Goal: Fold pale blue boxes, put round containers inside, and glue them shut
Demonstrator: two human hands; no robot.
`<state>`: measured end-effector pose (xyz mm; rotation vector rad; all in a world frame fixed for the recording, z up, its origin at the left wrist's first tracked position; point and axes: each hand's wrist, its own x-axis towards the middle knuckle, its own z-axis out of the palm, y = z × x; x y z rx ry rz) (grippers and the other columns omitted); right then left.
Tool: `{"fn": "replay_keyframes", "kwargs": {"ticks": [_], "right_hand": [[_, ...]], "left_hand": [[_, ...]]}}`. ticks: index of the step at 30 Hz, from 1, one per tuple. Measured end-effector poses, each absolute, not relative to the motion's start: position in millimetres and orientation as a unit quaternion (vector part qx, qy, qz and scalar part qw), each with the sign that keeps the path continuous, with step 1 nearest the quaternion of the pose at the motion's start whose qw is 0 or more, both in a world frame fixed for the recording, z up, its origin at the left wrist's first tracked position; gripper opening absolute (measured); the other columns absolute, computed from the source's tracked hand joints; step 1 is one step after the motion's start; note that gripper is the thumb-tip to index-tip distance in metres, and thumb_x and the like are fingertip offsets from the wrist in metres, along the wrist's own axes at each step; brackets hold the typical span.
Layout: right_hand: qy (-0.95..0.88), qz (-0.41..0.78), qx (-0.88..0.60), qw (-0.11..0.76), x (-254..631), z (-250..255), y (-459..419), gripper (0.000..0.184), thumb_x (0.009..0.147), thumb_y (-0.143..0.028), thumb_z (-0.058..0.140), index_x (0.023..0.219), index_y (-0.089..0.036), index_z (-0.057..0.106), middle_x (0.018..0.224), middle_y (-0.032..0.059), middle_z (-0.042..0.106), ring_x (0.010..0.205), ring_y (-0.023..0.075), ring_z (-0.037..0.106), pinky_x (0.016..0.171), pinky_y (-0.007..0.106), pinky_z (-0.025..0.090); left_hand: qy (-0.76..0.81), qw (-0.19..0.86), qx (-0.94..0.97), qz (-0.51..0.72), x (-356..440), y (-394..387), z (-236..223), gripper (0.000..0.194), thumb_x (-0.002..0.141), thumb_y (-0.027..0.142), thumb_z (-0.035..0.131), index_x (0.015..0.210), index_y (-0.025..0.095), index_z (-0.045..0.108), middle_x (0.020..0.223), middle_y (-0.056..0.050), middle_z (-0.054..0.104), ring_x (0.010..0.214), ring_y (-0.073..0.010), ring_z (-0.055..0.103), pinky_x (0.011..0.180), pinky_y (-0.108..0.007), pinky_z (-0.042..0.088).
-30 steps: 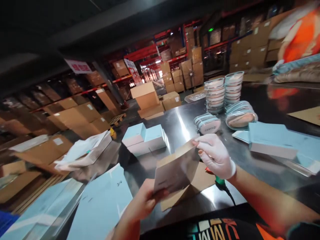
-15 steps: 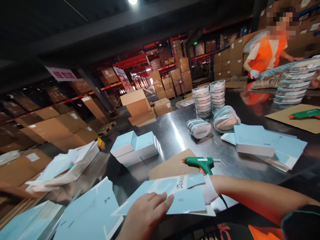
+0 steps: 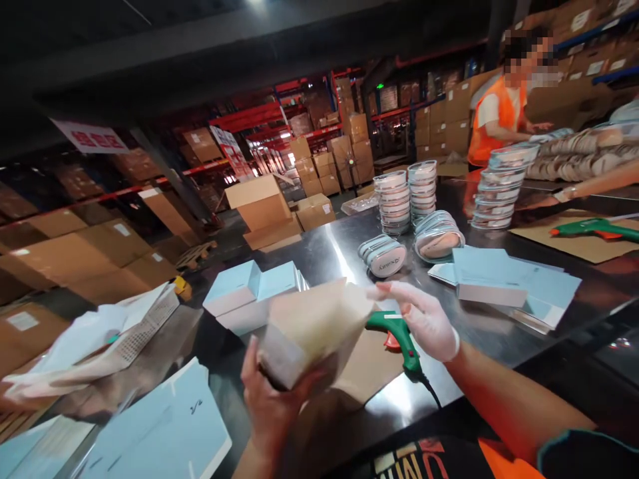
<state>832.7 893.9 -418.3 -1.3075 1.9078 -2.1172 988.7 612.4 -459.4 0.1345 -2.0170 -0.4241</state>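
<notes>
My bare left hand grips a folded paperboard box from below, its thumb and fingers on opposite sides. The box is smeared by motion, and its pale, unprinted side faces me. At its right end, my right hand, in a white glove with bare fingertips, has its fingers stretched and apart. Those fingertips meet or nearly meet the box edge; blur hides the exact contact. Just under the right hand lies a green glue gun on a brown cardboard sheet.
Finished light-blue boxes stand beyond the left hand. Flat blue sheets lie at lower left. Stacked oval packs, more blue boxes and a second glue gun occupy the right side. A person in an orange vest and another person's arm are there.
The flat blue printed card under my hands is now a raised, folded box held in my left hand. My right hand has come up beside it. Another person's arm has entered at right.
</notes>
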Motion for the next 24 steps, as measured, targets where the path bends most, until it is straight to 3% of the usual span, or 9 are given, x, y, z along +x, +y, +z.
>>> {"fn": "replay_keyframes", "kwargs": {"ticks": [3, 6, 8, 11, 13, 16, 18, 21, 24], "right_hand": [[0.590, -0.715, -0.375, 0.027, 842.3, -429.8, 876.0, 0.099, 0.091, -0.081, 0.070, 0.166, -0.021, 0.049, 0.160, 0.0200, 0.058, 0.153, 0.0360, 0.051, 0.127, 0.054, 0.043], [0.565, -0.708, -0.406, 0.122, 856.1, -438.9, 853.3, 0.102, 0.092, -0.079, 0.070, 0.170, -0.021, 0.041, 0.157, 0.0192, 0.059, 0.143, 0.0330, 0.059, 0.124, 0.050, 0.046], [0.553, -0.712, -0.407, 0.146, 861.7, -436.8, 844.5, 0.095, 0.092, -0.076, 0.072, 0.166, -0.021, 0.048, 0.147, 0.0167, 0.065, 0.135, 0.0313, 0.063, 0.120, 0.049, 0.048], [0.528, -0.719, -0.427, 0.152, 865.7, -423.3, 838.4, 0.080, 0.088, -0.074, 0.078, 0.145, -0.019, 0.067, 0.141, 0.0148, 0.067, 0.133, 0.0318, 0.064, 0.117, 0.047, 0.050], [0.513, -0.737, -0.409, 0.161, 869.2, -414.7, 832.9, 0.068, 0.092, -0.071, 0.074, 0.133, -0.017, 0.072, 0.135, 0.0140, 0.070, 0.129, 0.0312, 0.066, 0.112, 0.045, 0.054], [0.580, -0.745, -0.313, 0.104, 877.5, -411.8, 819.4, 0.044, 0.097, -0.047, 0.066, 0.128, -0.017, 0.071, 0.118, 0.0109, 0.075, 0.112, 0.0265, 0.072, 0.104, 0.042, 0.058], [0.622, -0.730, -0.283, 0.016, 881.3, -414.3, 811.6, 0.040, 0.091, -0.027, 0.062, 0.129, -0.017, 0.068, 0.122, 0.0102, 0.074, 0.112, 0.0240, 0.072, 0.107, 0.040, 0.057], [0.618, -0.712, -0.328, -0.055, 875.6, -415.8, 813.4, 0.051, 0.088, -0.017, 0.053, 0.138, -0.019, 0.063, 0.134, 0.0108, 0.071, 0.123, 0.0217, 0.069, 0.113, 0.038, 0.055], [0.708, -0.606, -0.356, -0.064, 853.7, -417.0, 834.6, 0.048, 0.096, -0.025, 0.056, 0.143, -0.016, 0.062, 0.137, 0.0158, 0.070, 0.125, 0.0259, 0.068, 0.112, 0.043, 0.054]], "left_hand": [[-0.824, 0.429, 0.141, -0.341, 987.3, 626.1, -473.8, 0.127, 0.069, 0.067, 0.093, 0.169, 0.018, 0.033, 0.158, -0.024, 0.049, 0.134, -0.0411, 0.064, 0.107, -0.052, 0.060], [-0.813, 0.359, 0.127, -0.440, 992.4, 637.1, -480.5, 0.130, 0.074, 0.071, 0.089, 0.173, 0.021, 0.021, 0.157, -0.024, 0.052, 0.141, -0.0416, 0.061, 0.105, -0.052, 0.061], [-0.808, 0.360, 0.127, -0.449, 998.6, 630.5, -479.3, 0.123, 0.068, 0.074, 0.091, 0.167, 0.022, 0.038, 0.154, -0.023, 0.057, 0.142, -0.0427, 0.061, 0.103, -0.051, 0.062], [-0.823, 0.368, 0.124, -0.414, 1006.8, 610.9, -474.3, 0.089, 0.061, 0.073, 0.095, 0.127, 0.017, 0.072, 0.119, -0.017, 0.075, 0.119, -0.0430, 0.073, 0.092, -0.050, 0.066], [-0.833, 0.402, 0.107, -0.366, 1010.1, 605.7, -472.6, 0.070, 0.063, 0.070, 0.094, 0.106, 0.018, 0.075, 0.101, -0.013, 0.076, 0.104, -0.0393, 0.077, 0.086, -0.046, 0.067], [-0.803, 0.491, 0.061, -0.332, 1012.7, 615.3, -474.1, 0.074, 0.075, 0.062, 0.091, 0.131, 0.020, 0.067, 0.122, -0.014, 0.073, 0.106, -0.0327, 0.077, 0.088, -0.042, 0.066], [-0.797, 0.509, 0.020, -0.324, 1014.7, 623.5, -475.7, 0.079, 0.083, 0.056, 0.088, 0.149, 0.026, 0.056, 0.136, -0.013, 0.069, 0.118, -0.0309, 0.074, 0.099, -0.044, 0.063], [-0.838, 0.474, -0.047, -0.268, 1020.7, 623.4, -474.3, 0.057, 0.087, 0.049, 0.086, 0.137, 0.028, 0.067, 0.123, -0.007, 0.074, 0.121, -0.0301, 0.071, 0.116, -0.048, 0.054], [-0.842, 0.475, 0.000, -0.254, 1028.4, 612.3, -464.6, 0.046, 0.084, 0.049, 0.089, 0.121, 0.025, 0.076, 0.114, -0.006, 0.076, 0.124, -0.0321, 0.069, 0.120, -0.047, 0.048]]}}
